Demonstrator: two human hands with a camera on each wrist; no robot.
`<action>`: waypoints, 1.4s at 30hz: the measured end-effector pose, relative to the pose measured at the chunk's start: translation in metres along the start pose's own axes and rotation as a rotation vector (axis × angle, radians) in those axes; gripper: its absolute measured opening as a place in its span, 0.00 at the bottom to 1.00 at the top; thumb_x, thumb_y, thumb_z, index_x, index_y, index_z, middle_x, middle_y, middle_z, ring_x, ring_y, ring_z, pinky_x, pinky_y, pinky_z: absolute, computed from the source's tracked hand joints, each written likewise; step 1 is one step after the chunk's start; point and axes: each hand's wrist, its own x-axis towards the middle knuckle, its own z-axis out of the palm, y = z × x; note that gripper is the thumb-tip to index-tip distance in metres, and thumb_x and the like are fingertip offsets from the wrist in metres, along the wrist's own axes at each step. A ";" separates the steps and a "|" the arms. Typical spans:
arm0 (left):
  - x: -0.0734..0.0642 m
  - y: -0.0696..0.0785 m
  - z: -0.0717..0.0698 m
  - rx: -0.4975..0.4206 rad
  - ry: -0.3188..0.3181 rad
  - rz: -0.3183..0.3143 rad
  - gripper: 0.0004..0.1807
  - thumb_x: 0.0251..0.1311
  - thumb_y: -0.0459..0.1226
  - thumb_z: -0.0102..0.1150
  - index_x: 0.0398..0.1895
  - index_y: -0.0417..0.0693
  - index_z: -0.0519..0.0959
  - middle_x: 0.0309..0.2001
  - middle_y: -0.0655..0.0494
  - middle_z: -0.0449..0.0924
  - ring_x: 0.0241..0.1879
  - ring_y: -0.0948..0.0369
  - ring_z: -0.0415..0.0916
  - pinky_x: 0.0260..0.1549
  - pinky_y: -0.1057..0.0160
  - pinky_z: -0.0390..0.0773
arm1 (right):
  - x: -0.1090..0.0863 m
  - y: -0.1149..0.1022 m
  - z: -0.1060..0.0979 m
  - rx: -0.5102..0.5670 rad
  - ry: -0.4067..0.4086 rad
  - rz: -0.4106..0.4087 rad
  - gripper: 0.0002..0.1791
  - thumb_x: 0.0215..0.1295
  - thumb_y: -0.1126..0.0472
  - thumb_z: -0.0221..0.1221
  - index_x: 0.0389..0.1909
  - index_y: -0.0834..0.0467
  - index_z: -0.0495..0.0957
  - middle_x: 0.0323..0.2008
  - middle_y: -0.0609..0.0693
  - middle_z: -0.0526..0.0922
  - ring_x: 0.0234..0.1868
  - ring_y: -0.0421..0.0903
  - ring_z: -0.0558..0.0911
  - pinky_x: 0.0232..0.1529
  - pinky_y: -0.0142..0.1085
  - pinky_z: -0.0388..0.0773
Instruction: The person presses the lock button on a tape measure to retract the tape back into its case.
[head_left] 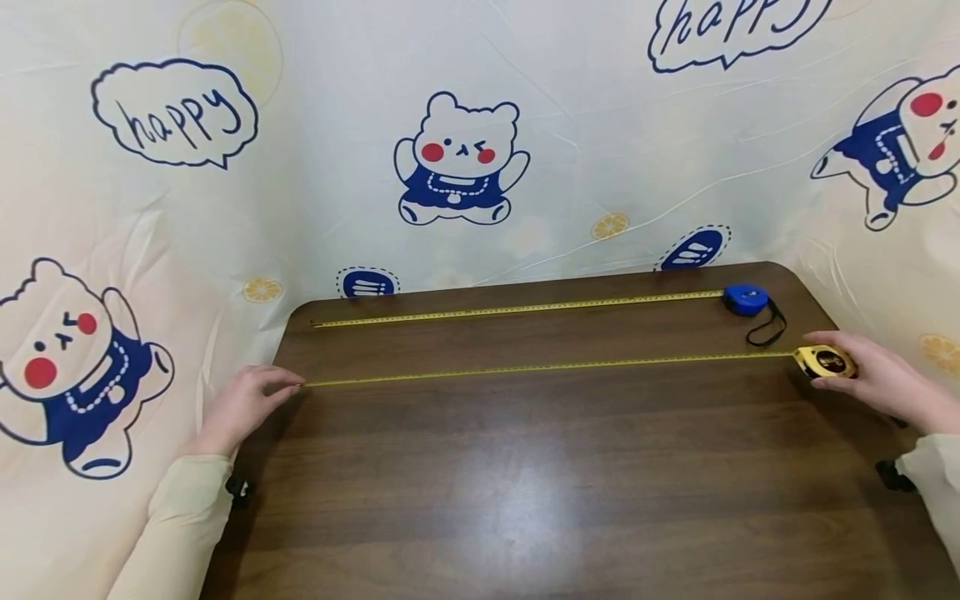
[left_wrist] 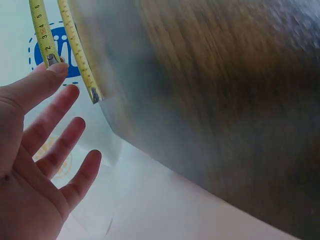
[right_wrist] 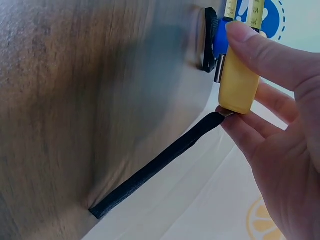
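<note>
A yellow tape measure (head_left: pixel 825 362) is in my right hand (head_left: pixel 881 379), thumb on one side and fingers on the other. Its yellow blade (head_left: pixel 547 367) stretches straight across to the left. At the far end my left hand (head_left: pixel 243 404) pinches the metal end hook (left_wrist: pixel 53 60) between thumb and forefinger; the other fingers are spread. From the yellow case a black wrist strap (right_wrist: pixel 155 165) hangs down to the table. Behind, a blue tape measure (head_left: pixel 746 299) lies with its own blade (head_left: pixel 517 311) pulled out leftward, roughly parallel.
The brown wooden table (head_left: pixel 525 483) has rounded back corners. A pale cloth (head_left: pixel 570 158) printed with cartoon bears surrounds it at the back and sides. The blue tape's black strap loop (head_left: pixel 767 327) lies near the right edge.
</note>
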 end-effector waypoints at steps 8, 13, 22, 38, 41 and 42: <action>0.004 0.004 0.008 -0.026 -0.003 0.034 0.08 0.55 0.26 0.74 0.37 0.44 0.90 0.37 0.51 0.89 0.41 0.47 0.83 0.47 0.54 0.73 | 0.004 -0.003 0.001 -0.003 0.014 -0.041 0.40 0.36 0.72 0.82 0.56 0.66 0.77 0.44 0.64 0.84 0.40 0.33 0.75 0.38 0.20 0.63; 0.004 0.005 0.012 -0.032 -0.006 0.016 0.07 0.57 0.27 0.73 0.37 0.45 0.90 0.38 0.51 0.89 0.42 0.47 0.83 0.47 0.53 0.74 | 0.005 -0.006 0.003 0.001 0.033 -0.072 0.41 0.32 0.72 0.82 0.55 0.65 0.78 0.43 0.63 0.85 0.40 0.31 0.74 0.39 0.21 0.64; 0.006 0.009 0.014 -0.039 -0.008 0.024 0.08 0.57 0.27 0.74 0.38 0.45 0.91 0.38 0.52 0.89 0.41 0.48 0.84 0.47 0.50 0.75 | 0.011 -0.016 0.004 -0.013 0.023 -0.064 0.40 0.34 0.70 0.83 0.55 0.62 0.78 0.45 0.63 0.85 0.42 0.35 0.74 0.39 0.22 0.65; 0.016 0.022 0.022 -0.059 0.035 0.054 0.08 0.57 0.27 0.74 0.39 0.46 0.91 0.39 0.52 0.89 0.43 0.49 0.82 0.48 0.54 0.72 | 0.021 -0.031 0.004 0.007 0.000 -0.070 0.40 0.39 0.67 0.83 0.57 0.62 0.78 0.45 0.60 0.84 0.40 0.38 0.76 0.38 0.20 0.65; 0.017 0.025 0.022 -0.069 0.032 0.042 0.08 0.58 0.29 0.73 0.39 0.47 0.91 0.39 0.53 0.89 0.43 0.49 0.81 0.48 0.54 0.71 | 0.022 -0.034 0.005 0.008 -0.002 -0.074 0.40 0.39 0.67 0.83 0.57 0.62 0.78 0.44 0.59 0.84 0.39 0.38 0.75 0.38 0.21 0.65; 0.017 0.026 0.022 -0.074 0.031 0.037 0.08 0.59 0.29 0.73 0.39 0.47 0.91 0.39 0.53 0.89 0.44 0.49 0.81 0.48 0.54 0.72 | 0.022 -0.036 0.005 0.008 -0.001 -0.075 0.40 0.39 0.66 0.83 0.57 0.61 0.78 0.44 0.59 0.84 0.39 0.38 0.75 0.38 0.22 0.65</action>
